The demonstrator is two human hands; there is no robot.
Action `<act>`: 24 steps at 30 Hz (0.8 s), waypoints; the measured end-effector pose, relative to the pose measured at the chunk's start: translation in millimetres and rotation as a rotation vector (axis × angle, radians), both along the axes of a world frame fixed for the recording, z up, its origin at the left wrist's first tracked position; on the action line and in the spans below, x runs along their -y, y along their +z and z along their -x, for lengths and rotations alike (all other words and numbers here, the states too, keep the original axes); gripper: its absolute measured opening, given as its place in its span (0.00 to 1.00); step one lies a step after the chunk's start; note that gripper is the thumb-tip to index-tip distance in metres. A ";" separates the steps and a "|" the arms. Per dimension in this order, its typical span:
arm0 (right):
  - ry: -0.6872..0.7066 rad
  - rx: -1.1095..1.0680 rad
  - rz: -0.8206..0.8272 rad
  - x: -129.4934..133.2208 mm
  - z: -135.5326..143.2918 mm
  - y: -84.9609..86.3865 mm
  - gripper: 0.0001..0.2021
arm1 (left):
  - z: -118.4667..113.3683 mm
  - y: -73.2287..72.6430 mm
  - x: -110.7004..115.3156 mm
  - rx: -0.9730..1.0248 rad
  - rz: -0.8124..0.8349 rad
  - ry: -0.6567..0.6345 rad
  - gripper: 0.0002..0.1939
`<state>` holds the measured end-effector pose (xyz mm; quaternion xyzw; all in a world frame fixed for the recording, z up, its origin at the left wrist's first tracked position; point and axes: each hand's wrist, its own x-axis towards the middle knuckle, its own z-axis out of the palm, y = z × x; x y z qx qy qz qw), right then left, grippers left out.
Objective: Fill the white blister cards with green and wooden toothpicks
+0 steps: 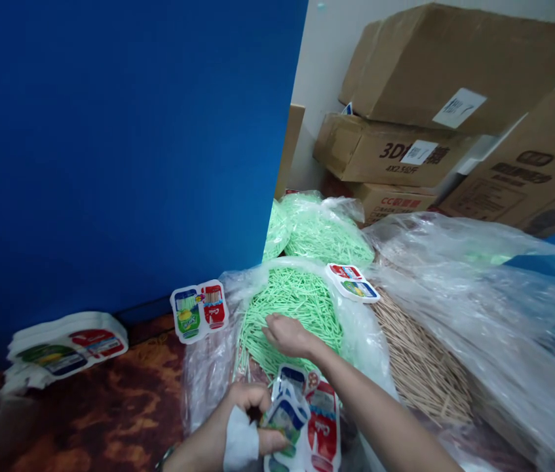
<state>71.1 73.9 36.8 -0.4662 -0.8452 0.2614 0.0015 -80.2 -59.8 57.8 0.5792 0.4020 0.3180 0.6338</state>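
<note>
My left hand (252, 419), with white wrapping around its thumb area, is closed on a flat printed pouch (324, 423) with a green Sprite-style half and a red Cola half. Its green side bends up near my thumb. Further forward, my right hand (289, 335) reaches into an open plastic bag full of thin green sticks (301, 295). The fingers are bunched together against the sticks, and their tips are partly hidden. Similar pouches lie nearby: one pouch (199, 311) on the left of the bag and another pouch (353, 283) on its right rim.
A stack of pouches (71, 344) lies on the brown patterned floor covering (124, 406) at left. Right of the green sticks is a clear bag (493, 314) with thin brown sticks (419, 354). More bagged green sticks (321, 229) sit behind. Cardboard boxes (405, 72) and a blue panel (120, 144) stand beyond.
</note>
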 end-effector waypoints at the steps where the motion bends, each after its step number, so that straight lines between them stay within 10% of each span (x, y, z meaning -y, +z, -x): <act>1: -0.013 -0.071 0.034 -1.6 -6.2 3.8 0.11 | -0.3 -0.6 -1.3 -0.008 -0.009 0.011 0.17; 15: -0.342 -1.005 0.343 2.7 -42.7 34.0 0.19 | -3.8 -6.1 -28.0 -0.084 -0.146 0.228 0.18; 24: -0.433 -1.327 -0.024 45.5 -28.9 92.6 0.11 | -22.0 -5.7 -41.4 -0.281 -0.488 0.445 0.17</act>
